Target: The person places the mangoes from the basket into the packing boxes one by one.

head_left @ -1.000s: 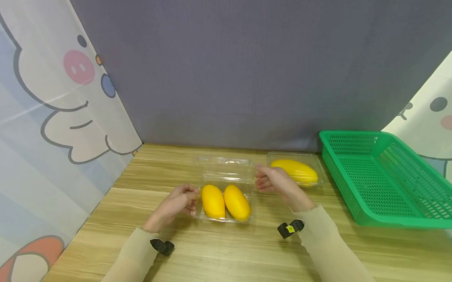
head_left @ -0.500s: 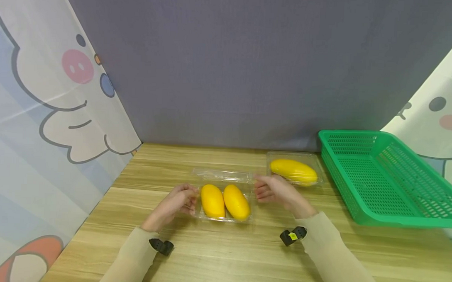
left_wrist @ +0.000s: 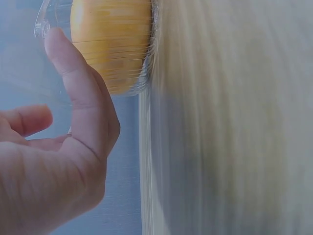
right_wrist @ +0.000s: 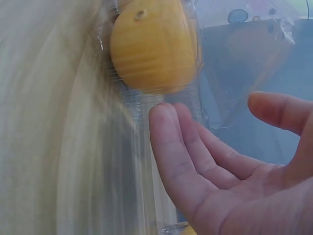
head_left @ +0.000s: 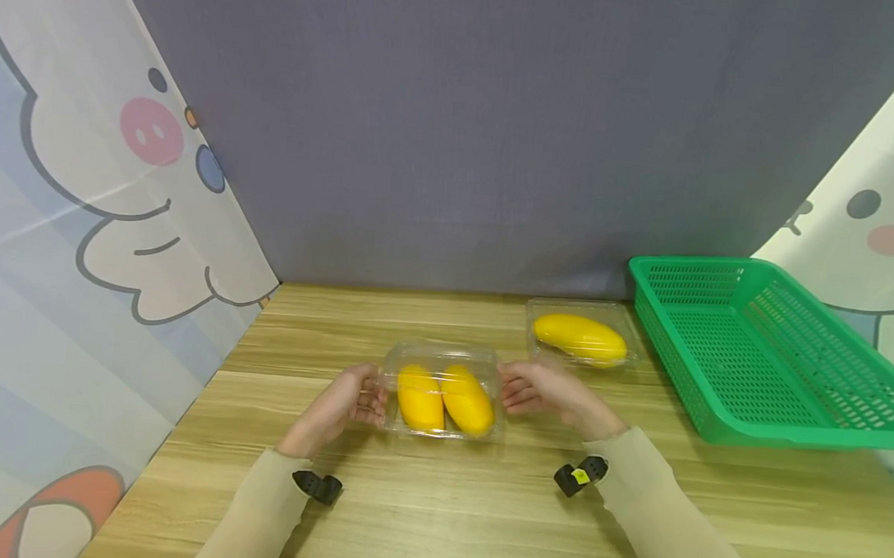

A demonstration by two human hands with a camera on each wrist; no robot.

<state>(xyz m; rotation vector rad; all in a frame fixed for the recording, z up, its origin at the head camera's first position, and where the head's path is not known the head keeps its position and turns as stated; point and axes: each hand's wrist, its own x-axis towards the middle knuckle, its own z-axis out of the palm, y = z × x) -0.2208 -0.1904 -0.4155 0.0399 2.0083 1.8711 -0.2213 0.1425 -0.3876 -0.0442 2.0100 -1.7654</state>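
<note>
A clear plastic clamshell box stands mid-table, its lid tilted partway over two yellow mangoes. At the left side of the box is my left hand; in the left wrist view a fingertip meets the clear plastic, with a mango behind it. My right hand is at the box's right side. The right wrist view has its fingers extended just below a mango, thumb apart. Whether they touch the clear plastic is hard to tell.
Behind my right hand, another clear box holds one yellow mango. A green slotted basket stands to the right. A grey panel rises at the table's back edge, with printed cloths at the sides.
The clamshell lid has swung forward from standing upright at the back to leaning over the mangoes. My right hand has come down and towards me with it; my left hand has barely shifted.
</note>
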